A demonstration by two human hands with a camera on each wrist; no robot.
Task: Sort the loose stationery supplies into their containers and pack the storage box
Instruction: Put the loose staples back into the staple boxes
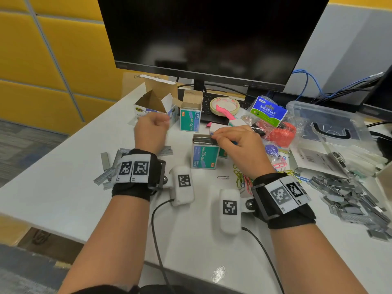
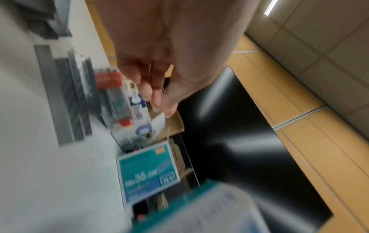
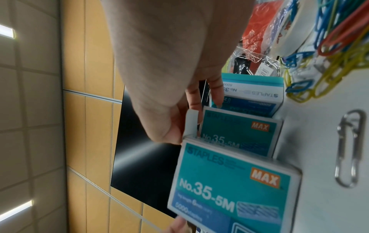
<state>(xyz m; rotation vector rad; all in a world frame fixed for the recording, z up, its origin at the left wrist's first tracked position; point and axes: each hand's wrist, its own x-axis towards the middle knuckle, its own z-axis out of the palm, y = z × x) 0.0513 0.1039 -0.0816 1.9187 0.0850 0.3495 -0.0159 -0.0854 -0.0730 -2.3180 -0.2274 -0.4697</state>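
Note:
My left hand (image 1: 151, 128) hovers by an open white paper clip box (image 1: 152, 103). In the blurred left wrist view its fingertips (image 2: 157, 93) pinch what looks like a thin metal paper clip. My right hand (image 1: 233, 141) is at the open top of an upright teal staple box (image 1: 204, 155) packed with grey strips. Its fingers (image 3: 216, 93) pinch a strip of staples there. Loose staple strips lie in a heap at the right (image 1: 350, 198) and by my left wrist (image 1: 108, 172). Coloured paper clips (image 1: 241, 179) and one silver clip (image 1: 223, 177) lie near my right wrist.
A clear plastic storage box (image 1: 297, 107) stands at the back right, next to a binder clip bag (image 1: 268, 111). A second open staple box (image 1: 190, 119), a tape roll (image 1: 224, 106) and a keyboard sit under the black monitor (image 1: 212, 35). The table's left edge is close.

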